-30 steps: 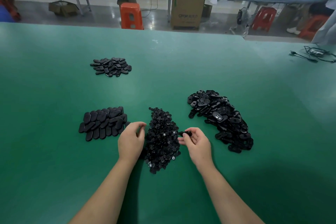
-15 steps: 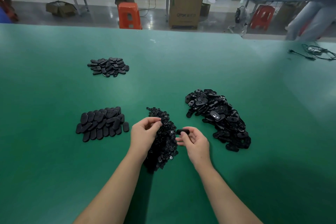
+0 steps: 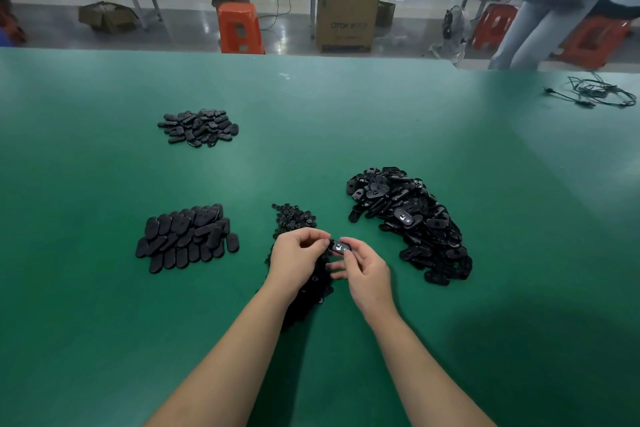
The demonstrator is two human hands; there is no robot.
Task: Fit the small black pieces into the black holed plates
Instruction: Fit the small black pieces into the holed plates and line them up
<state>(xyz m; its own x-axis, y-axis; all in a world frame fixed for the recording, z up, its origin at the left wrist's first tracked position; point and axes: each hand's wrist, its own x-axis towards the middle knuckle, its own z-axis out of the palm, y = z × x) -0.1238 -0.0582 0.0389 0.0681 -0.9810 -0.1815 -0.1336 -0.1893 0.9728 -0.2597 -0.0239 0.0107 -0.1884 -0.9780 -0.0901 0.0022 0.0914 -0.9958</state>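
Observation:
A black oval holed plate (image 3: 339, 247) is pinched at its right end by my right hand (image 3: 363, 270), just above the table. My left hand (image 3: 296, 258) has its curled fingertips at the plate's left end; whether a small piece is between them is hidden. Beneath my hands lies a heap of small black pieces (image 3: 294, 218). A large heap of holed plates (image 3: 408, 218) spreads to the right. Two groups of black oval plates lie to the left, a near group (image 3: 187, 237) and a far group (image 3: 199, 126).
The green table (image 3: 104, 322) ends at a far edge with orange stools and a cardboard box behind it. A black cable bundle (image 3: 595, 94) lies at the far right. A person stands at the back right.
My left hand has come from the left side of the small-piece heap over to the plate in my right hand. The right hand has lifted slightly and turned the plate's holed face up.

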